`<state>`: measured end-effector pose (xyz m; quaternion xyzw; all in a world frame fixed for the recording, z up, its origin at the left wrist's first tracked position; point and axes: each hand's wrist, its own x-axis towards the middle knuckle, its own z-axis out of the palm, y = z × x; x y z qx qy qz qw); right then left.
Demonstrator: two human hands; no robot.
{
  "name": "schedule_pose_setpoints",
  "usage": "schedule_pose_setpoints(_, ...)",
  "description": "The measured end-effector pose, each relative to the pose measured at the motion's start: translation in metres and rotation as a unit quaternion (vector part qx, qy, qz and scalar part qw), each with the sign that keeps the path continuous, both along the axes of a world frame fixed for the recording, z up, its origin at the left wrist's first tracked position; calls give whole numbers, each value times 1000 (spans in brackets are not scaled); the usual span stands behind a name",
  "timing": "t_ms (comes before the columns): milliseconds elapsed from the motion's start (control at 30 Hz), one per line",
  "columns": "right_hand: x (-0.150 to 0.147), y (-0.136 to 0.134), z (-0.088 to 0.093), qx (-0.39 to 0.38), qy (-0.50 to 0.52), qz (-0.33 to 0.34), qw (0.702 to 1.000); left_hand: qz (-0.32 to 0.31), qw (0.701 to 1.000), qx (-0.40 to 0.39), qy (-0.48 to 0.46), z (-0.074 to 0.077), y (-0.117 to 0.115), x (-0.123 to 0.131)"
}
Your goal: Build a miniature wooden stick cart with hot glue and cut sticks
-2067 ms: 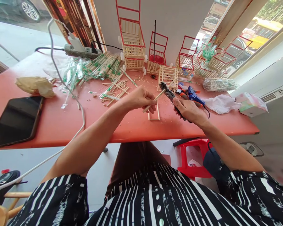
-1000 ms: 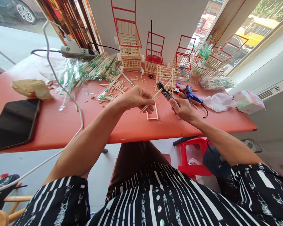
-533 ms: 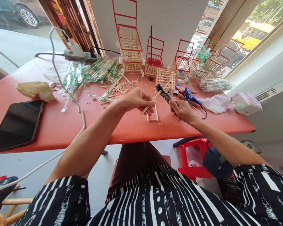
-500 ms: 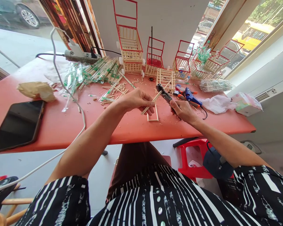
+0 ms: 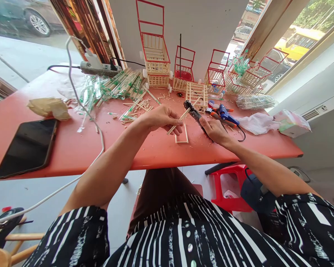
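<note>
Between the fingers of my left hand (image 5: 167, 119) are thin wooden sticks (image 5: 184, 114), slanting up to the right. My right hand (image 5: 215, 130) is wrapped round black pliers (image 5: 194, 112), whose jaws meet the upper end of the sticks. Below the sticks a narrow rectangular stick frame (image 5: 182, 142) lies flat on the red table. Just behind the pliers stands a small slatted wooden crate (image 5: 197, 93). I cannot tell exactly how many sticks my left hand pinches.
Wrapped chopsticks (image 5: 125, 84) and loose offcuts lie at the back left, near a power strip (image 5: 100, 69). A phone (image 5: 28, 147) rests at the left. Red-framed model carts (image 5: 156, 52) line the wall. To the right are a blue glue gun (image 5: 227, 115) and a plastic bag (image 5: 254, 123).
The view has shifted slightly, so the table's left side sits a little further right. Both hands keep nearly the same pose, with the sticks still at the pliers' jaws.
</note>
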<state>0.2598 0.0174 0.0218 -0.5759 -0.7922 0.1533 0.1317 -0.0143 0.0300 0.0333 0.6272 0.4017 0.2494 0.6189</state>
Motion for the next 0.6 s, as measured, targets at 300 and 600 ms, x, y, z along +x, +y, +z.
schedule_pose_setpoints(300, -12, 9, -2, 35, 7, 25, 999, 20, 1000, 3, 16, 7, 0, -13)
schedule_pose_setpoints(600, -33, 37, 4, 66, -2, 50, 997, 72, 997, 5, 37, 15, 4, -31)
